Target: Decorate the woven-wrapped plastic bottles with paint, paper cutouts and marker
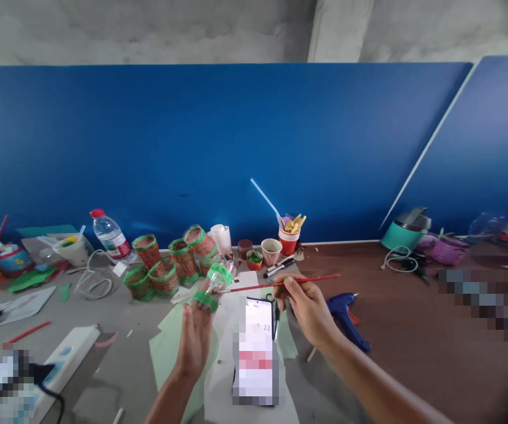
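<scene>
My left hand (pixel 195 344) is wrapped round a short clear plastic bottle piece (pixel 216 285) with green bands at both ends, holding it tilted. A thin red paintbrush (pixel 258 287) is pinched in my right hand (pixel 307 307), its tip pointing left at the clear part between the bands; whether it touches, I cannot tell. Behind my left hand stand several brown cylinders with green rims (pixel 164 275), some stacked. A small red cup with green paint (pixel 254 259) and a paper cup (pixel 272 252) stand beyond the brush.
A phone (pixel 256 353) lies on white paper between my forearms. A blue glue gun (pixel 349 321) lies beside my right wrist. At the back are a water bottle (pixel 111 237) and a cup of plastic cutlery (pixel 289 242). A power strip (pixel 66 365) lies left; a blue partition (pixel 236 147) bounds the table.
</scene>
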{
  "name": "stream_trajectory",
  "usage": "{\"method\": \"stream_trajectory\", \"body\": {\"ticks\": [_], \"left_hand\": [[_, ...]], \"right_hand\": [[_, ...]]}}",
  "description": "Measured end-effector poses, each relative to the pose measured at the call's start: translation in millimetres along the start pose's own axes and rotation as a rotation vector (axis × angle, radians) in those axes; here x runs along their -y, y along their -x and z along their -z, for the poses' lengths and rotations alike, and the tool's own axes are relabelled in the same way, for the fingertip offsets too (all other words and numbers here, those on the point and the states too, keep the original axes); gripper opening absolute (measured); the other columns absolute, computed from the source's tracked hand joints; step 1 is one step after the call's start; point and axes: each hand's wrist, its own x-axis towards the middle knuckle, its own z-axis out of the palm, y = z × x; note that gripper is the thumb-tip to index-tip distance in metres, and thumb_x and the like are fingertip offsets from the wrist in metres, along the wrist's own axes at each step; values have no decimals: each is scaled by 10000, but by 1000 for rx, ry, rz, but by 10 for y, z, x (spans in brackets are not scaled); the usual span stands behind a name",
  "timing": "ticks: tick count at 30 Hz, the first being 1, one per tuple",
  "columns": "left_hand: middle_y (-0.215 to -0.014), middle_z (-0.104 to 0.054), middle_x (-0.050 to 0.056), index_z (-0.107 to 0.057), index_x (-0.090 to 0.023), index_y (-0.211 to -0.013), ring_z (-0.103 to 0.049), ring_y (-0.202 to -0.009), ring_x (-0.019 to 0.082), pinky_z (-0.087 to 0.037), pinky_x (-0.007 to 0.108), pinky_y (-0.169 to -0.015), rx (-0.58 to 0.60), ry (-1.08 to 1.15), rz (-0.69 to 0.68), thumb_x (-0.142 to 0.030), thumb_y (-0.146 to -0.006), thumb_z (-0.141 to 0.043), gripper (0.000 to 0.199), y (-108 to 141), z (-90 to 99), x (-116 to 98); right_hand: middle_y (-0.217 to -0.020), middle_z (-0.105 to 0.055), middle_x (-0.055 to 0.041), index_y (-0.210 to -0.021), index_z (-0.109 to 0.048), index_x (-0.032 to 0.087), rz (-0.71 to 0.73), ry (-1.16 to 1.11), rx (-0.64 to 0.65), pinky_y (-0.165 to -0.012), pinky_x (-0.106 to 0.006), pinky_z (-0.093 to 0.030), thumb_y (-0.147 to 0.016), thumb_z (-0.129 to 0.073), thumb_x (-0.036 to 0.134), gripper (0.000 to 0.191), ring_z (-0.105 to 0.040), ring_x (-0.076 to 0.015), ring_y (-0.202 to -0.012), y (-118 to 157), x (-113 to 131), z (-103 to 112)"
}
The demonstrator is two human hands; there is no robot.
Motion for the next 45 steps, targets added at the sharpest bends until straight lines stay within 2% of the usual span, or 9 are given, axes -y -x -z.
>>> {"method": "stream_trajectory", "body": {"ticks": [8,17,23,29,35,41,45], "left_hand": [[-1284,-628,118,-606,-223,-1254,-464,-1304,311,-189,493,-1164,32,0,28,-689,-799,-485,662,24,-19,-16],[-1295,-618,126,-590,-208,-1276,-454,-1310,308,-240,495,-1148,-1,-4,0,-685,-817,-450,676,-12,-32,-23],[-1270,-640,113,-628,-221,-1231,-457,-1311,300,-245,479,-1152,8,60,80,-681,-822,-443,642,-21,10,-44],[-1321,-600,127,-567,-208,-1300,-435,-1327,306,-267,500,-1142,0,28,51,-692,-832,-406,692,-12,-45,-99],[-1319,-604,110,-591,-222,-1276,-401,-1354,284,-268,470,-1148,29,66,108,-679,-858,-365,659,-13,15,-98],[-1306,-618,97,-641,-212,-1208,-345,-1388,267,-241,471,-1163,25,132,128,-684,-848,-384,647,-22,23,-123],[-1291,-627,106,-667,-187,-1169,-363,-1376,296,-224,490,-1164,64,193,171,-687,-854,-361,666,-20,15,-159]], "right_hand": [[-650,-655,-23,-795,-664,190,106,43,-95,-473,-252,-429,-803,-667,436,246,-558,-130,-500,-68,-55,139],[-641,-665,-36,-786,-663,195,98,148,70,-483,-276,-448,-829,-620,502,313,-569,-145,-483,58,-10,98],[-635,-657,-26,-784,-661,200,181,172,-72,-461,-260,-452,-834,-623,491,298,-562,-136,-468,1,-18,138],[-630,-661,-35,-771,-660,198,146,166,69,-470,-270,-459,-841,-614,496,309,-581,-150,-483,72,-3,84],[-643,-662,-34,-796,-663,200,194,187,-47,-496,-275,-481,-841,-612,503,310,-583,-148,-491,32,0,114],[-636,-674,-43,-771,-650,175,140,157,90,-478,-264,-482,-851,-603,481,320,-587,-141,-472,38,-13,111],[-660,-678,-41,-795,-651,176,222,213,-26,-509,-263,-501,-867,-595,452,290,-611,-144,-509,12,-15,136]]}}
